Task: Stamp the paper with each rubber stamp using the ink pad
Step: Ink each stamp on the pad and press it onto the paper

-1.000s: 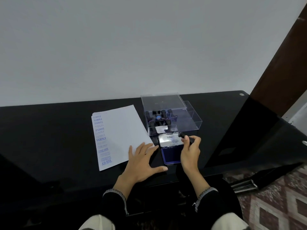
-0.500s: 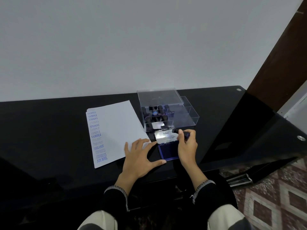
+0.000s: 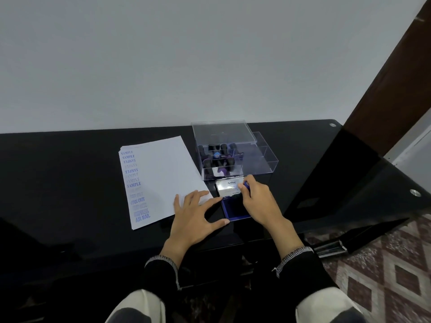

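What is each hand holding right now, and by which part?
The right hand grips a small dark rubber stamp by its handle. The left hand holds nothing, resting flat.

Right hand point(image 3: 257, 201) lowered from above ink pad point(image 3: 234, 206) at 1.0 s ago to down at pad, knuckles over its 3 o'clock edge. Stamp point(image 3: 246, 184) handle, earlier poking up toward 11 o'clock clear of fingers, now mostly buried in grip; only small blue-dark tip shows beside pad's open lid point(image 3: 229, 188). Stamp face possibly touching ink surface, hidden by hand. Head camera tilted: table things sit higher in view.
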Tool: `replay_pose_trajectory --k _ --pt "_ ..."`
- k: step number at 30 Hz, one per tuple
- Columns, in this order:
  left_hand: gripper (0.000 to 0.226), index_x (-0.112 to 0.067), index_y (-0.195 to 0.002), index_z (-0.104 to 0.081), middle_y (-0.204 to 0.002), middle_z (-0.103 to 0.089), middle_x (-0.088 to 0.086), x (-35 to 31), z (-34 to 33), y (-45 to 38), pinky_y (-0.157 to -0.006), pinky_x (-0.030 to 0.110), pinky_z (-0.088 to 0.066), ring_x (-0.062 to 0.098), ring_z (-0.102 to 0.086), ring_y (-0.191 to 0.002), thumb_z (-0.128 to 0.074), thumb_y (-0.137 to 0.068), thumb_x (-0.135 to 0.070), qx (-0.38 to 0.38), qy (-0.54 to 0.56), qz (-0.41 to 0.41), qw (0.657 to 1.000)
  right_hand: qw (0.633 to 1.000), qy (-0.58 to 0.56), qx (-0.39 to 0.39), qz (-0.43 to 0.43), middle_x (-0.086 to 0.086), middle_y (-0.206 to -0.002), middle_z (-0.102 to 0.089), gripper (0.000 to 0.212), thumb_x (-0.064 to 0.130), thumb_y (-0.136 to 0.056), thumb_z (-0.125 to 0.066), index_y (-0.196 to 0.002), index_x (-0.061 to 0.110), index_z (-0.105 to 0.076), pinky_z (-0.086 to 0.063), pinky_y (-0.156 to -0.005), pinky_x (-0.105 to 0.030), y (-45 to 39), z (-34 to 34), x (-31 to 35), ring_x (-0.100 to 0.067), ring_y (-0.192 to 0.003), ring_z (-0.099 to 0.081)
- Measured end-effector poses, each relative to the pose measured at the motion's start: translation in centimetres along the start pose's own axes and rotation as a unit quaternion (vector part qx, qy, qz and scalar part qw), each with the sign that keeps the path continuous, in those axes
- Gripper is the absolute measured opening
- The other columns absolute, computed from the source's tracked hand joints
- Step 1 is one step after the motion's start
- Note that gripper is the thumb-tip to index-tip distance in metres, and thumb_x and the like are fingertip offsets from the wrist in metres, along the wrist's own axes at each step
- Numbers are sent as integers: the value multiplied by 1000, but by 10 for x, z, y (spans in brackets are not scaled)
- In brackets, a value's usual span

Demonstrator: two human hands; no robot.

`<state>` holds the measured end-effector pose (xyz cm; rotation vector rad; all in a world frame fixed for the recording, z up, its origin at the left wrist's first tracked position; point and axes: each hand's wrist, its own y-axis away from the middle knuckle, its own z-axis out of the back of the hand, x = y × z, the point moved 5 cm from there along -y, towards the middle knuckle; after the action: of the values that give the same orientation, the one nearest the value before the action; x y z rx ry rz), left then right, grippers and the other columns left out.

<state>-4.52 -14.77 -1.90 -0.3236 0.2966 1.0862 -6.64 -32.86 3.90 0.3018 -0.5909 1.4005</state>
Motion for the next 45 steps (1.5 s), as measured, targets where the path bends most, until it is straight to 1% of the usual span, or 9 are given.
replay_pose_trajectory --k 7,13,18,26,29,33,38,42,45 --pt "72 -55 -136 -41 -148 -32 -14 0 1 1 -116 55 6 10 -15 -142 -36 -72 -88 -8 3 0 1000 997 78 12 27 4 -70 -48 19 31 -101 -41 -89 15 -41 -27 -47 -25 0 -5 3 -13 -58 -45" --pt "74 -56 -136 -39 -149 -30 -15 0 1 0 -116 54 7 9 -13 -142 -32 -71 -89 2 -6 6 1000 995 90 -3 38 1 -78 -51 16 30 -101 -39 -91 17 -38 -31 -54 -29 3 -15 5 -17 -67 -48" --pt "74 -57 -137 -37 -150 -29 -15 1 0 1 -116 54 8 9 -11 -143 -32 -71 -89 9 -6 9 1000 992 117 -28 47 5 -82 -46 14 30 -102 -37 -95 18 -38 -29 -54 -26 4 -22 6 -14 -72 -43" --pt "72 -57 -136 -38 -149 -30 -15 0 0 1 -116 52 9 9 -12 -143 -35 -71 -89 0 1 8 1000 992 81 -96 16 5 -82 -43 12 22 -100 -44 -95 11 -46 -33 -57 -25 21 -32 0 -14 -74 -43" --pt "73 -58 -137 -37 -150 -29 -16 1 -1 1 -117 52 9 8 -11 -143 -34 -71 -89 3 -5 8 1000 991 88 -98 15 3 -80 -46 13 21 -99 -45 -95 10 -48 -33 -57 -26 20 -32 0 -14 -72 -41" --pt "73 -57 -137 -37 -151 -28 -15 1 -2 0 -116 53 9 9 -10 -144 -32 -72 -89 9 -8 9 1000 980 169 -92 47 -3 -77 -57 12 21 -99 -45 -95 11 -50 -36 -62 -32 5 -27 6 -20 -66 -45" --pt "76 -55 -137 -39 -151 -29 -14 1 -1 0 -116 54 9 11 -12 -144 -29 -71 -90 5 0 6 1000 976 210 -44 46 -2 -90 -63 18 27 -101 -36 -107 15 -48 -29 -73 -33 -13 -26 12 -22 -84 -57" --pt "75 -56 -138 -37 -152 -28 -14 1 -1 0 -116 54 9 10 -10 -144 -30 -71 -89 10 -3 10 1000 976 200 -72 43 -3 -88 -63 18 26 -101 -38 -107 14 -50 -30 -71 -32 -6 -29 9 -22 -79 -55" --pt "76 -56 -138 -37 -152 -28 -14 1 -2 1 -117 54 7 11 -11 -144 -30 -70 -90 8 -5 8 1000 979 171 -106 38 -3 -81 -61 13 24 -99 -44 -98 13 -51 -30 -66 -31 5 -31 3 -19 -69 -46"
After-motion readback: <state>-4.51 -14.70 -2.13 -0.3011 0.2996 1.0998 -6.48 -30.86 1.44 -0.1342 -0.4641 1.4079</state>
